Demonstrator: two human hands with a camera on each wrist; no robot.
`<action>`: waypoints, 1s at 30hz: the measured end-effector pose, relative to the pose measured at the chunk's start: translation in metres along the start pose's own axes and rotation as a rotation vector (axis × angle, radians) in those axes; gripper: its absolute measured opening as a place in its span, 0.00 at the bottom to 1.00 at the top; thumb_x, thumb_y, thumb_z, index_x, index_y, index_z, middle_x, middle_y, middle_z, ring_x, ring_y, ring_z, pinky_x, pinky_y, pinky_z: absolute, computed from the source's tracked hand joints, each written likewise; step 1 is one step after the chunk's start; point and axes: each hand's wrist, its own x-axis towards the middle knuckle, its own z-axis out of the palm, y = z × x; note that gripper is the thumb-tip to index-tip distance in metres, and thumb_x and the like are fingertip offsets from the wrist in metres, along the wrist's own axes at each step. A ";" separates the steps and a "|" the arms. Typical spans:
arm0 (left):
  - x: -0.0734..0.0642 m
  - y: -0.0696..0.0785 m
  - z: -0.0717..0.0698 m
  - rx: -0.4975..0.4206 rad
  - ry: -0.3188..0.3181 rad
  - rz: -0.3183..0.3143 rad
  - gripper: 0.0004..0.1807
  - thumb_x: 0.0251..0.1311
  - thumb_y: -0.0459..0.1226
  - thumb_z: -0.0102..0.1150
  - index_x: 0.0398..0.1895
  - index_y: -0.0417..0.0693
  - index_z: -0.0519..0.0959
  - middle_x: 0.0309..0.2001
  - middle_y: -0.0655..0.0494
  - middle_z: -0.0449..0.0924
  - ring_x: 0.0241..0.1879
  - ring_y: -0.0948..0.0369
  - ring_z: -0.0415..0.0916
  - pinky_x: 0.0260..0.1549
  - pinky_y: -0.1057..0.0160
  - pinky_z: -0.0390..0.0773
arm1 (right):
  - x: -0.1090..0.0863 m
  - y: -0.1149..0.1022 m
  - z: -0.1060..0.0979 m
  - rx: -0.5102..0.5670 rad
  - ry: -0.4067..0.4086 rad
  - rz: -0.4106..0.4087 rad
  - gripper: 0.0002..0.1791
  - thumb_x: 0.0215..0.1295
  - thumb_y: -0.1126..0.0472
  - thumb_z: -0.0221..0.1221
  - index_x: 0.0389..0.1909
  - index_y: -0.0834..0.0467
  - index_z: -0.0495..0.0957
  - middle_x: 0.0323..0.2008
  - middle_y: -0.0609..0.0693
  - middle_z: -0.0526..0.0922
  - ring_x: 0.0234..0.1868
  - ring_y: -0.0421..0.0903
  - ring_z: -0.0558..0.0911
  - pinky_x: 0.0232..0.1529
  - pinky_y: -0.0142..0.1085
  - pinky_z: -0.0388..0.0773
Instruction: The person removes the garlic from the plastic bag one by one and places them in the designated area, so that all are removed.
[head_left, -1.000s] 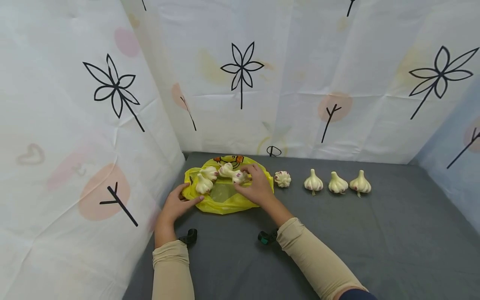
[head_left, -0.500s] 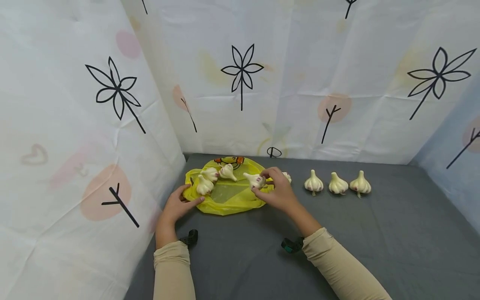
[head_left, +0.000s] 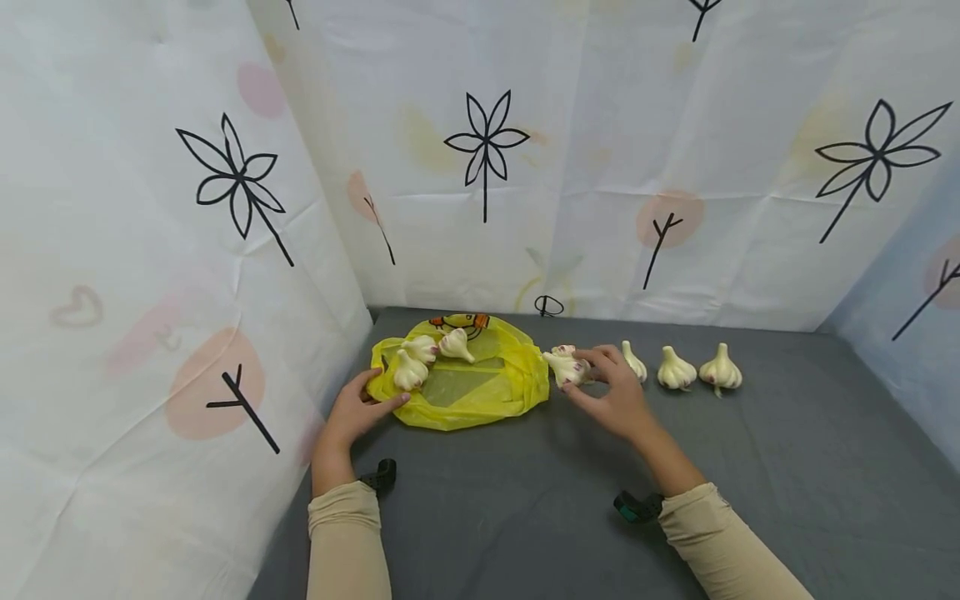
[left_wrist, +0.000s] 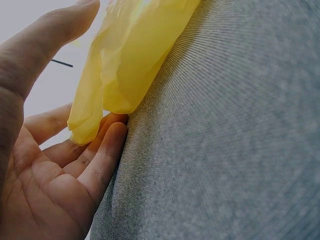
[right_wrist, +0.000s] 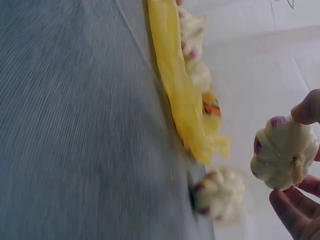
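Yellow plastic bag (head_left: 450, 417): open, crumpled, three garlic bulbs (head_left: 410, 371) within its rim. Held bulb (right_wrist: 280, 152): white, purple-marked, aloft beside the bag.

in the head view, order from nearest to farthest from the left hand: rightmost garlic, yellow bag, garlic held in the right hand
1. Yellow bag, touching the left hand
2. Held garlic, in the right hand by the bag's right edge
3. Rightmost garlic, far right

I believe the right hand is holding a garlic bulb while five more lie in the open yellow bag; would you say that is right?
Not quite: the head view shows three garlic bulbs, not five, in the open yellow bag; the right hand is indeed holding a garlic bulb.
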 end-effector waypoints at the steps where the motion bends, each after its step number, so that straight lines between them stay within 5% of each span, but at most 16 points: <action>1: 0.000 -0.001 0.000 -0.002 0.000 -0.002 0.56 0.62 0.60 0.73 0.85 0.47 0.58 0.81 0.37 0.58 0.77 0.39 0.65 0.72 0.41 0.71 | -0.003 0.003 -0.004 -0.011 0.005 0.008 0.27 0.57 0.67 0.78 0.58 0.65 0.82 0.50 0.60 0.79 0.49 0.53 0.82 0.47 0.53 0.88; 9: 0.001 -0.008 -0.003 -0.002 0.009 0.002 0.56 0.62 0.61 0.72 0.85 0.48 0.57 0.82 0.37 0.57 0.77 0.39 0.64 0.73 0.40 0.70 | -0.024 0.021 -0.034 -0.095 0.026 0.032 0.25 0.55 0.69 0.78 0.54 0.67 0.81 0.50 0.60 0.79 0.50 0.54 0.81 0.44 0.53 0.88; 17: 0.000 -0.010 -0.001 0.019 0.007 0.012 0.56 0.62 0.61 0.72 0.85 0.45 0.58 0.81 0.36 0.59 0.76 0.38 0.65 0.72 0.39 0.70 | -0.042 0.040 -0.060 -0.147 0.063 0.036 0.26 0.50 0.71 0.79 0.50 0.68 0.81 0.46 0.59 0.80 0.46 0.49 0.80 0.46 0.23 0.84; 23: 0.001 -0.010 0.000 -0.001 0.003 0.011 0.56 0.62 0.61 0.72 0.85 0.47 0.57 0.82 0.37 0.58 0.76 0.39 0.65 0.72 0.40 0.71 | -0.049 0.053 -0.084 -0.180 0.079 0.077 0.30 0.47 0.73 0.80 0.51 0.71 0.78 0.47 0.63 0.80 0.47 0.56 0.81 0.48 0.12 0.75; 30: 0.005 -0.008 0.001 -0.008 0.001 0.018 0.57 0.61 0.62 0.72 0.85 0.47 0.57 0.81 0.37 0.59 0.76 0.39 0.67 0.72 0.40 0.72 | -0.060 0.066 -0.112 -0.194 0.105 0.157 0.32 0.48 0.74 0.79 0.55 0.71 0.78 0.48 0.64 0.80 0.50 0.22 0.70 0.46 0.08 0.70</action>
